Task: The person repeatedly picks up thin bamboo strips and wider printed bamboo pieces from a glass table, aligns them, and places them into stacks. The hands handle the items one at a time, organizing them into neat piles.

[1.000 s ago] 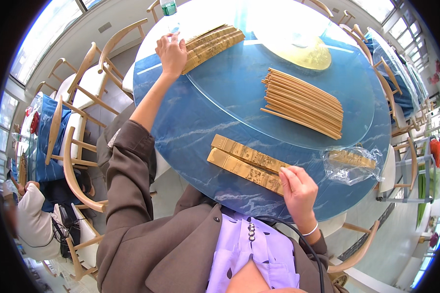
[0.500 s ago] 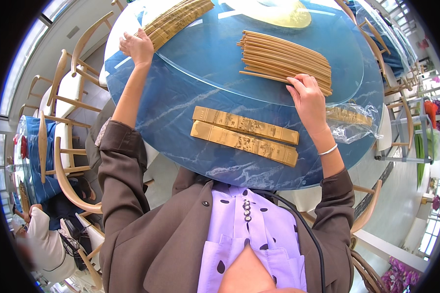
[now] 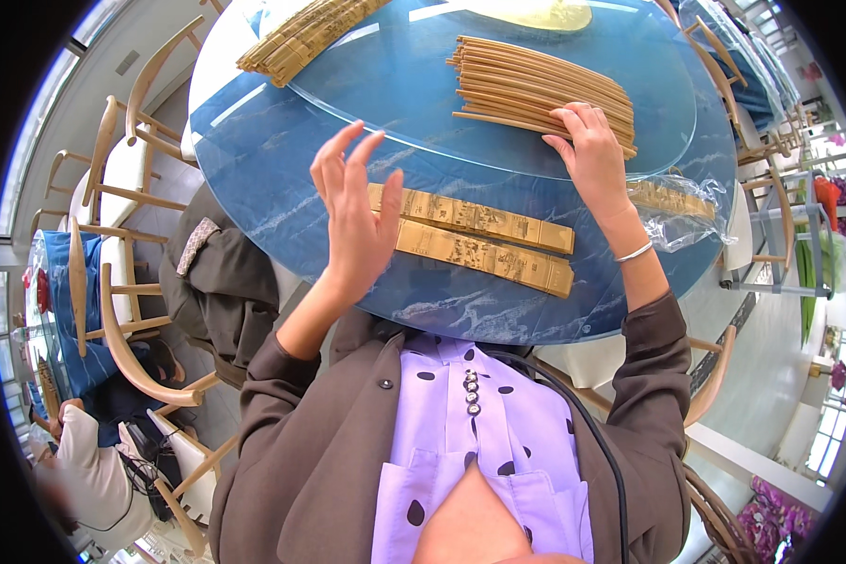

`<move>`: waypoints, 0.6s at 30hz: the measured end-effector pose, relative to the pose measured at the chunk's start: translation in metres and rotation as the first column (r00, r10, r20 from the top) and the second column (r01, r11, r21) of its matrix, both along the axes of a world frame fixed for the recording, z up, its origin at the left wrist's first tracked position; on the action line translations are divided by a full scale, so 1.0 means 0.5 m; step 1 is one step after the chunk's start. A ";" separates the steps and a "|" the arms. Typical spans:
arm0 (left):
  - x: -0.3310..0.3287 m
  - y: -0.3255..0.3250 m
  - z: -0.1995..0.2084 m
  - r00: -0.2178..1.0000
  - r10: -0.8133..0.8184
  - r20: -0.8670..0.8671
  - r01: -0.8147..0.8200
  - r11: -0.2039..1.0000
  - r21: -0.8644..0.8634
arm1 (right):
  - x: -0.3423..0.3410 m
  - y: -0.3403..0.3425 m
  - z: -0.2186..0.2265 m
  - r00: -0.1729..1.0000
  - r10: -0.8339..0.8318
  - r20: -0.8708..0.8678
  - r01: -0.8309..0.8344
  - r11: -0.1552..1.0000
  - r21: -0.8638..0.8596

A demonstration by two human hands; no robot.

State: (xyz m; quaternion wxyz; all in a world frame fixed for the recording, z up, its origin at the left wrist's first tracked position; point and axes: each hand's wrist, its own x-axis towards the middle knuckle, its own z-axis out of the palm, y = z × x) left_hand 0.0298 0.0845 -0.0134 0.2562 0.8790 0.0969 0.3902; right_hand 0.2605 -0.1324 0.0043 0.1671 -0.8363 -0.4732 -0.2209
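My left hand (image 3: 352, 221) is raised above the near left part of the table, fingers spread, nothing in it. It covers the left ends of two flat gold paper chopstick sleeves (image 3: 484, 246), which lie side by side near the table's front edge. My right hand (image 3: 592, 155) has its thumb and fingers closed at the near edge of a row of wooden chopsticks (image 3: 540, 85), on the nearest chopstick (image 3: 503, 121). Those chopsticks lie on the glass turntable (image 3: 399, 103). A fanned pile of gold sleeves (image 3: 310, 38) rests at the turntable's far left.
Right of my right wrist, a clear plastic bag (image 3: 691, 221) holds more gold sleeves. The round table has a blue marbled top (image 3: 273, 202). Wooden chairs (image 3: 127, 193) stand around it. A person (image 3: 94, 456) sits behind on the left.
My left hand has left the sleeve pile and come right and nearer, its fingers spreading. My right hand stays at the chopsticks. The whole view has shifted slightly.
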 end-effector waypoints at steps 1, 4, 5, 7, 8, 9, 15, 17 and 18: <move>-0.009 -0.015 -0.004 1.000 -0.005 -0.007 0.005 1.000 0.001 | 0.000 0.002 -0.001 1.000 -0.012 -0.018 0.012 1.000 0.008; -0.028 -0.046 -0.020 1.000 -0.009 -0.021 0.009 1.000 -0.009 | 0.003 0.001 -0.004 1.000 0.011 -0.018 -0.010 1.000 0.001; -0.031 -0.049 -0.025 1.000 -0.008 -0.029 0.008 1.000 -0.010 | 0.005 0.000 -0.004 1.000 0.028 -0.010 -0.028 1.000 -0.006; -0.035 -0.050 -0.029 0.999 -0.004 -0.041 0.004 1.000 -0.010 | 0.004 0.003 -0.001 0.999 0.044 0.000 -0.044 0.999 0.016; -0.035 -0.050 -0.029 0.999 -0.008 -0.039 0.008 1.000 0.000 | 0.004 0.003 0.000 0.999 0.051 0.002 -0.051 0.999 0.011; -0.034 -0.048 -0.028 0.999 -0.009 -0.037 0.010 1.000 0.013 | 0.004 0.004 0.001 0.998 0.060 0.004 -0.060 0.998 0.009; -0.037 -0.046 -0.031 0.999 -0.016 -0.050 0.018 0.998 0.052 | 0.003 0.003 -0.003 0.993 0.113 0.041 -0.114 0.993 0.011; -0.036 -0.047 -0.033 0.998 -0.021 -0.051 0.024 0.998 0.055 | 0.003 0.002 0.000 0.992 0.121 0.038 -0.121 0.993 -0.009; -0.036 -0.048 -0.034 0.998 -0.025 -0.049 0.028 0.998 0.053 | 0.002 0.002 0.003 0.991 0.125 0.036 -0.125 0.992 -0.019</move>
